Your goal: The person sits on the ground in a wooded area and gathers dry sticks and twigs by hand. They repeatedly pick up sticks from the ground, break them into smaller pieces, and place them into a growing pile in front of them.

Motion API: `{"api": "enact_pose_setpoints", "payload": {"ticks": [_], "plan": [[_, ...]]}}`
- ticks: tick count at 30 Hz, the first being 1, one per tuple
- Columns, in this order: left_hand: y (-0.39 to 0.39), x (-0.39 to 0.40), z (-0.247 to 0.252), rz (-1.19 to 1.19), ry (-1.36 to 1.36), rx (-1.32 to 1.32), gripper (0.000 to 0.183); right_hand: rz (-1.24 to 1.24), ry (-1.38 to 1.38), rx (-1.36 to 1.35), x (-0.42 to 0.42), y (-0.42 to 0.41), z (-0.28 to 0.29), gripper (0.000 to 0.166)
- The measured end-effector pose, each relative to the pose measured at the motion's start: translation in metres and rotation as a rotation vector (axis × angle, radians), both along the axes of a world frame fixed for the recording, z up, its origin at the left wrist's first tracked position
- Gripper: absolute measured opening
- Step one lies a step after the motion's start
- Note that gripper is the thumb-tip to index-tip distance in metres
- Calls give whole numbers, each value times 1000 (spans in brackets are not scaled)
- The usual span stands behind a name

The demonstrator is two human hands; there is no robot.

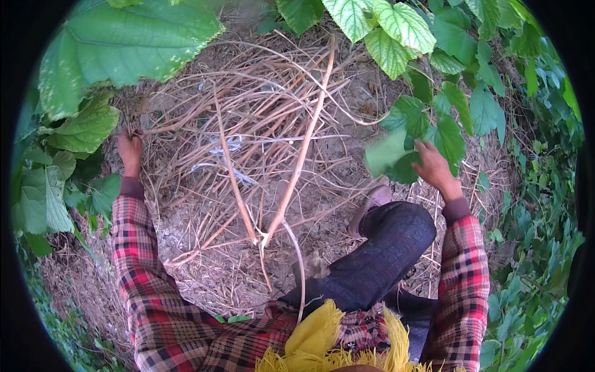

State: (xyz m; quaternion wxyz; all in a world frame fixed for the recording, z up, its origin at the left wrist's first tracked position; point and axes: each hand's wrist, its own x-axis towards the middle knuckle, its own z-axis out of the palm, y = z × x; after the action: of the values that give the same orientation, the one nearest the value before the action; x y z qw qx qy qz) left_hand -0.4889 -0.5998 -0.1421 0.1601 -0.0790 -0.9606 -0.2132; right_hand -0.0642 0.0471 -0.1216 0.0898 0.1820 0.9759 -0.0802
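At the left, my left hand point(130, 148) is closed around a thin dry stem or branch end beside the pile of dry sticks point(260, 111). Out to the right, my right hand point(431, 165) touches the green leaves of a leafy vine point(411, 118); its thumb and fingers are at a leaf's edge, and a blurred leaf point(386, 151) is beside them. Whether the fingers grip the leaf is not plain. Between the hands lies the stick pile, with a thick forked branch point(302, 153) on top and pale string-like scraps point(232, 149) among the sticks.
Large green leaves point(125, 42) hang at the upper left, and more foliage point(534, 186) lines the right side. My bent leg point(381, 255) in dark trousers and a shoe point(372, 204) rest on the straw-strewn soil. A yellow fringed scarf point(316, 330) hangs at the bottom.
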Motion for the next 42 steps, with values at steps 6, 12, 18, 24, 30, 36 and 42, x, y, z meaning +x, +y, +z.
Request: {"api": "enact_pose_setpoints", "payload": {"ticks": [6,12,18,24,30,36,42], "plan": [[139,75,-84,-219,26,-564,57,-121,-125,-209,115,24,-39,49],[169,75,-119,-278,-122,-553,65,-187,53,-245,176,-14,-39,48],[190,64,-139,-164,-70,-709,60,-533,241,-370,156,-56,13,28],[192,64,-118,-184,-135,-721,67,-342,438,-518,69,-129,100,28],[175,55,-116,-342,-205,-307,83,-69,29,-935,-2,-204,80,36],[176,67,-94,-571,-134,-165,70,-89,-70,-1140,-25,-257,35,33],[206,88,-70,-553,-343,-64,64,-394,-159,-1348,-66,-322,-40,32]]}}
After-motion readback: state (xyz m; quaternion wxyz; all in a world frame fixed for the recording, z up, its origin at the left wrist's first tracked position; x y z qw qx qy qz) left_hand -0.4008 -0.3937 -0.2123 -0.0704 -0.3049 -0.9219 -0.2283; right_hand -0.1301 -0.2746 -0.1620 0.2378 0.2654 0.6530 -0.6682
